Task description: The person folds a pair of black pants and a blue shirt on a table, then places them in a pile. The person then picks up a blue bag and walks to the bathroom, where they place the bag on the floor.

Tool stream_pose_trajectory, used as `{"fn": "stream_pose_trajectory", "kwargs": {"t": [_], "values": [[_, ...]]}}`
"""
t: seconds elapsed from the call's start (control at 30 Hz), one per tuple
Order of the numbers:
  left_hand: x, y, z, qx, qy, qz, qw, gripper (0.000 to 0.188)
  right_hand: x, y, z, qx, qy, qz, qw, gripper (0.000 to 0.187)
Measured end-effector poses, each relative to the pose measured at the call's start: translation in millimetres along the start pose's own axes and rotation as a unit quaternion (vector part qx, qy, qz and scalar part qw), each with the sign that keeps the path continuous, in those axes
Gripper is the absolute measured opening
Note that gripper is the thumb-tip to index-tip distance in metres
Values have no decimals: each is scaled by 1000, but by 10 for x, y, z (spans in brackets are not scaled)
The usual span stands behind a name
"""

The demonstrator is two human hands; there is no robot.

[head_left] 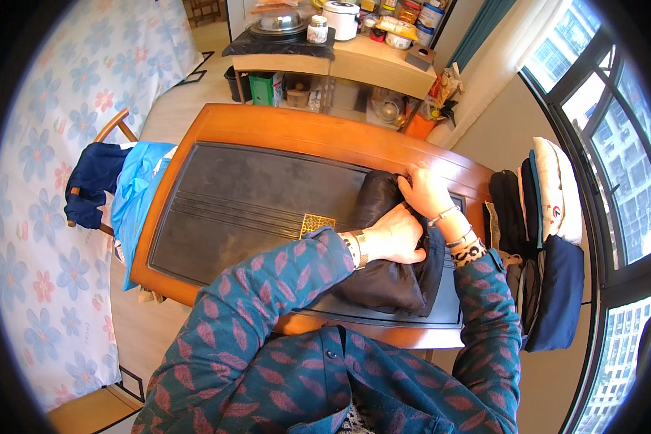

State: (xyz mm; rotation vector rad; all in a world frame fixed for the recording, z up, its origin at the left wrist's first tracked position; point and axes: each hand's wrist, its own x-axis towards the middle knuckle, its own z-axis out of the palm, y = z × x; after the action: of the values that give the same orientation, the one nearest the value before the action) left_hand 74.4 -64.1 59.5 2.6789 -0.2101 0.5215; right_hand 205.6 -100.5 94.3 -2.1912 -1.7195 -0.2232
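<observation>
Black-brown shiny bundle [383,286]: soft folded fabric on the right half of the table [289,126], long axis running from the table's far side to its near side, so basically crosswise to the tabletop.
Left hand [396,237]: laid over the bundle's middle, pointing at the table's right end, thumb apart. Fingertips are tucked out of sight, so can't tell if I've got a grip.
Right hand [424,192]: nearer the table's far edge, fingers curled at the bundle's far right side. Looks like a light pinch, can't swear to it.
Nearer hand: toss-up, both touch it; left has the middle, right the far end.
Edges: bundle's near end sits close to the table's near rim.
Room: widest stretch runs toward the table's left end, past the gold square [317,223].
Off the ends: folded clothes stack [550,188] beyond the table's right end, light-blue cloth [139,181] at its left.
</observation>
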Motion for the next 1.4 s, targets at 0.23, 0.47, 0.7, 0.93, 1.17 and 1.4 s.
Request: {"fn": "stream_pose_trajectory", "kwargs": {"t": [0.23,0.47,0.7,0.93,1.17,1.4], "values": [[-33,-32,119,-51,107,-12,993,26,76,129,226,-32,-78,39,996,23],[-133,-63,168,37,275,6,961,13,207,167,302,-58,-112,37,991,21],[-149,-10,118,118,224,-111,961,40,140,249,187,63,-43,98,992,23],[-90,-3,51,191,39,-60,979,48,274,285,141,69,-31,138,988,24],[140,-59,49,-73,-152,-195,966,29,127,-177,204,-25,33,-57,998,16],[92,-263,386,-23,-46,-143,988,33,-413,-240,-123,175,32,30,984,23]]}}
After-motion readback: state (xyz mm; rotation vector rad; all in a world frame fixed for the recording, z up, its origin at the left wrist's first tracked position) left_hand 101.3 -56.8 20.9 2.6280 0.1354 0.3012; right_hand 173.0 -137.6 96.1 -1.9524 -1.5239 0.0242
